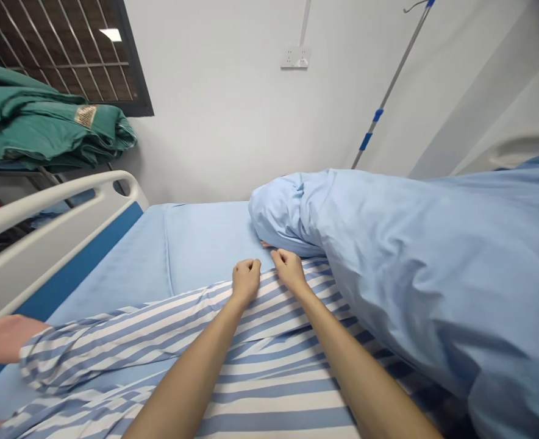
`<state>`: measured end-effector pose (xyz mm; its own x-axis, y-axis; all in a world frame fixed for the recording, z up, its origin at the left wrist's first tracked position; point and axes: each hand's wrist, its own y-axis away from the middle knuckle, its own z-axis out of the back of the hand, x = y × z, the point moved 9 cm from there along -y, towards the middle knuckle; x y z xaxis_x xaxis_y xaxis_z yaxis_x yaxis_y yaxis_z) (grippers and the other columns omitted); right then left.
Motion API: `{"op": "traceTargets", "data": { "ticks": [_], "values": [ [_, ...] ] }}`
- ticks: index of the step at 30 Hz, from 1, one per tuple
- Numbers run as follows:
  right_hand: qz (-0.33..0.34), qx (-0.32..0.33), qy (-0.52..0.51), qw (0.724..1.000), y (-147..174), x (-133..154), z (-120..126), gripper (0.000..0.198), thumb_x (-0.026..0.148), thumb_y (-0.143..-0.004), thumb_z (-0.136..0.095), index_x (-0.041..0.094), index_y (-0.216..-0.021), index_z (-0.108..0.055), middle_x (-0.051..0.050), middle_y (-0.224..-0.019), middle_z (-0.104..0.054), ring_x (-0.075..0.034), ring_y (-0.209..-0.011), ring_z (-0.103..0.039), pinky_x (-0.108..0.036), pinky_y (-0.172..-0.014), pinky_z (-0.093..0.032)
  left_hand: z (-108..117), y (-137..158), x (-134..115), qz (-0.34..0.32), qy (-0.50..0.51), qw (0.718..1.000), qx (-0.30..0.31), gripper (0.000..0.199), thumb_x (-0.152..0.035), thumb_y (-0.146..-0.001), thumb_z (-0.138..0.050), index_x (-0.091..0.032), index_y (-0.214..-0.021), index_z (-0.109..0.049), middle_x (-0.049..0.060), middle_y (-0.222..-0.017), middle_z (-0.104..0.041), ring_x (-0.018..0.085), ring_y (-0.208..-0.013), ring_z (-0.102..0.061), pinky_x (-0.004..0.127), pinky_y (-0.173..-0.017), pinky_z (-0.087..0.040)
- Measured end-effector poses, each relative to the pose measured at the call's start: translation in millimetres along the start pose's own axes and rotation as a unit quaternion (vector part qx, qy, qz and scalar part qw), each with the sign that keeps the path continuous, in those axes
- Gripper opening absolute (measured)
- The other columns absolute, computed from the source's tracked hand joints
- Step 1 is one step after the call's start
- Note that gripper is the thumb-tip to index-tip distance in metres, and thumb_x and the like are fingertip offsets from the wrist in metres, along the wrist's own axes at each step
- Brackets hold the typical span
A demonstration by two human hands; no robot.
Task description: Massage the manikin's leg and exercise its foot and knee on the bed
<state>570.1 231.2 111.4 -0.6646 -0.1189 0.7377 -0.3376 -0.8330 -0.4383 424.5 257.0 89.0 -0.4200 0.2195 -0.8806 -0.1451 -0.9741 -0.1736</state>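
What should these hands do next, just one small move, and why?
Probably shift the left hand and right hand slightly leftward along the far striped trouser leg. Both are fisted, the right is close beside the blue quilt, and the leg lies uncovered toward the bed's end board. I can't tell whether either fist presses down.

The striped trousers (150, 329) are matt, lightly wrinkled cloth; the quilt (425, 244) at right is creased matt cloth. Far left, smooth plastic forms the bed board (68, 238), near wrinkled, faintly glossy green fabric (45, 128). The far pole (397, 73) is smooth metal.
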Motion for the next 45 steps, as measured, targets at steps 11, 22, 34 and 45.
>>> {"op": "traceTargets", "data": {
  "ticks": [11,22,34,45],
  "values": [
    [-0.008,-0.003,-0.012,1.0,2.0,-4.5,-1.7,0.039,0.041,-0.078,-0.042,0.021,-0.049,-0.028,0.005,-0.047,-0.025,-0.01,-0.048,-0.03,-0.025,-0.048,-0.021,248.7,36.0,77.8,0.033,-0.055,0.991,-0.116,0.042,-0.042,-0.074,-0.043,-0.018,-0.04,-0.045,-0.003,-0.039,-0.043,0.01,-0.045,-0.041,0.022,-0.051,-0.033],
    [0.008,0.003,0.123,0.992,7.5,9.3,-11.0,0.039,0.044,-0.076,-0.041,0.02,-0.047,-0.03,0.003,-0.044,-0.032,-0.011,-0.048,-0.033,-0.024,-0.048,-0.025,317.4,75.5,172.8,0.075,-0.256,0.94,-0.211,0.033,-0.032,-0.074,-0.041,-0.017,-0.045,-0.036,-0.004,-0.044,-0.032,0.009,-0.048,-0.032,0.024,-0.052,-0.018],
    [0.099,0.112,0.123,0.981,54.2,138.7,-137.9,0.038,0.044,-0.077,-0.041,0.02,-0.048,-0.035,0.003,-0.043,-0.035,-0.011,-0.045,-0.033,-0.025,-0.049,-0.022,316.2,78.5,176.5,0.072,-0.308,0.926,-0.204,0.029,-0.029,-0.077,-0.041,-0.019,-0.056,-0.059,0.001,-0.056,-0.06,0.011,-0.054,-0.046,0.026,-0.055,-0.019],
    [0.053,0.216,-0.176,0.959,137.2,242.9,-312.2,0.038,0.037,-0.08,-0.043,0.019,-0.049,-0.032,0.006,-0.047,-0.029,-0.009,-0.049,-0.03,-0.022,-0.049,-0.025,307.2,75.1,185.6,0.118,-0.333,0.932,-0.082,0.032,-0.031,-0.085,-0.034,-0.022,-0.083,-0.065,0.006,-0.084,-0.068,0.017,-0.076,-0.06,0.026,-0.065,-0.033]
  ]
}}
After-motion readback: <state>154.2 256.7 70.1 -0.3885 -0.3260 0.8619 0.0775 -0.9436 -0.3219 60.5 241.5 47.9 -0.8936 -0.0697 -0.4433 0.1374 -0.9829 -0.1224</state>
